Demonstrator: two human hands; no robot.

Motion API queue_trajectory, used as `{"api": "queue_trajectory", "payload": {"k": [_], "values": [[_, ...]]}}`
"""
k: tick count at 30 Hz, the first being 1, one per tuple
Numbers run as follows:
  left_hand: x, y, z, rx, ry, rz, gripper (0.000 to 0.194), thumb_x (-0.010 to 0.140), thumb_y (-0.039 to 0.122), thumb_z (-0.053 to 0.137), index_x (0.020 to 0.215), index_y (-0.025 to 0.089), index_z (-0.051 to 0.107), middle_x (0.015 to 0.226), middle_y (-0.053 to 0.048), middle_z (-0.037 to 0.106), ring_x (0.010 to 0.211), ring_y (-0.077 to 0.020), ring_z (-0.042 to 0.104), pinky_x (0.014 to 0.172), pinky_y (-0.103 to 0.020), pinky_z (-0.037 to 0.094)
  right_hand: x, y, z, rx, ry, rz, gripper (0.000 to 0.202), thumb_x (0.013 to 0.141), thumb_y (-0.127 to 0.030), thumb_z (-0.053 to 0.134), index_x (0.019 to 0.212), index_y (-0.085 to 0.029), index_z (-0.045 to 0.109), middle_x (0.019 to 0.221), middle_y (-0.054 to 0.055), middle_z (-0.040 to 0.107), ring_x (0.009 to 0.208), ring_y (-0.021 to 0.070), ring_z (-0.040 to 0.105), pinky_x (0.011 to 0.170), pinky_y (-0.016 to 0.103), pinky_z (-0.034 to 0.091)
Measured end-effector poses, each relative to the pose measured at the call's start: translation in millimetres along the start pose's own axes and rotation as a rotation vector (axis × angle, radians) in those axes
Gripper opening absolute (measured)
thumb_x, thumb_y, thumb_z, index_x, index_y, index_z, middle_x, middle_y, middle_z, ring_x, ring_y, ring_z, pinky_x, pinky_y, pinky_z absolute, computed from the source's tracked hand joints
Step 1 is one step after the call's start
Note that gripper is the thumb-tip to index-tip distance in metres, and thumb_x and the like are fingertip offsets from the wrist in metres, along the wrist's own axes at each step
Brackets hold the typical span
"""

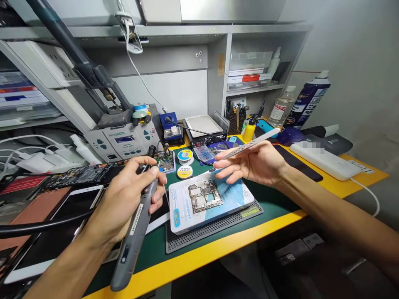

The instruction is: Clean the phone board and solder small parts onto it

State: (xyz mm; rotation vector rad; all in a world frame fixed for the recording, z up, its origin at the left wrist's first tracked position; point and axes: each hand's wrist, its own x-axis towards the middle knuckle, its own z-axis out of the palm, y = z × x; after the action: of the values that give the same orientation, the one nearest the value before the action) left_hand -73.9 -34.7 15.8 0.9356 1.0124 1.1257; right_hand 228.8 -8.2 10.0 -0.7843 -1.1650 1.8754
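Note:
My left hand [132,187] is wrapped round the grey handle of a hot air gun [134,236], with the thumb along its upper part. My right hand [257,164] is raised above the back right of a white and blue box, palm partly turned up. Between its thumb and fingers lies a slim, pale tool with a row of holes, which looks like a pair of tweezers [254,143]. A phone circuit board [205,196] rests flat on the box [183,220], apart from both hands. Under the box is a grey perforated mat [215,228].
Phones with screens and parts [67,211] lie at the left, crossed by a black hose [46,228]. A hot air station [124,139] and a small hot plate [204,126] stand behind. Solder tins [185,171] sit beyond the box. A white power strip [321,160] lies right.

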Motion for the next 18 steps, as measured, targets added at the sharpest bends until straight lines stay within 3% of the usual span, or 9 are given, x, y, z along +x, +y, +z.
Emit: {"api": "queue_trajectory", "payload": {"k": [4,7,12,15,18], "values": [[1.3,9.0,0.0,-0.037,-0.064,-0.114,0.014,0.091,0.009,0.063,0.101,0.019,0.061,0.074,-0.004,0.063,0.048,-0.0115,0.053,0.034,-0.017,0.045,-3.6,6.0,4.0,-0.081,-0.015,-0.072,0.028,0.084,-0.011,0.074,0.112,-0.014,0.078,0.116,0.012,0.083,0.100,0.0279,0.083,0.081,0.034,0.071],[0.1,16.2,3.0,-0.094,-0.098,-0.201,0.018,0.092,0.003,0.053,0.102,0.014,0.062,0.075,-0.005,0.060,0.052,-0.0097,0.054,0.038,-0.013,0.045,-1.1,14.2,7.0,-0.170,0.014,-0.153,0.021,0.092,-0.027,0.082,0.108,-0.015,0.076,0.116,0.013,0.083,0.098,0.0272,0.083,0.079,0.034,0.070],[-6.4,16.3,21.1,-0.111,-0.266,-0.328,0.013,0.095,0.004,0.055,0.099,0.014,0.062,0.082,-0.007,0.064,0.050,-0.0069,0.054,0.037,-0.012,0.045,5.8,18.1,14.1,-0.307,0.088,-0.325,0.033,0.094,-0.050,0.079,0.098,-0.017,0.073,0.104,0.008,0.081,0.084,0.0200,0.080,0.067,0.028,0.066],[-6.1,13.5,32.3,-0.057,-0.403,-0.395,0.008,0.095,0.008,0.058,0.097,0.013,0.064,0.085,-0.009,0.069,0.044,-0.0067,0.051,0.033,-0.015,0.046,4.2,9.5,25.8,-0.408,0.003,-0.368,0.033,0.086,-0.043,0.088,0.102,-0.016,0.077,0.106,0.007,0.080,0.090,0.0203,0.078,0.073,0.028,0.065],[-1.4,11.6,37.8,0.002,-0.532,-0.468,0.010,0.096,0.014,0.057,0.094,0.009,0.066,0.071,-0.006,0.065,0.039,-0.0059,0.045,0.031,-0.014,0.041,2.8,0.7,35.3,-0.497,-0.132,-0.365,0.033,0.075,-0.029,0.095,0.102,-0.015,0.080,0.105,0.007,0.081,0.097,0.0218,0.077,0.083,0.030,0.063]]}}
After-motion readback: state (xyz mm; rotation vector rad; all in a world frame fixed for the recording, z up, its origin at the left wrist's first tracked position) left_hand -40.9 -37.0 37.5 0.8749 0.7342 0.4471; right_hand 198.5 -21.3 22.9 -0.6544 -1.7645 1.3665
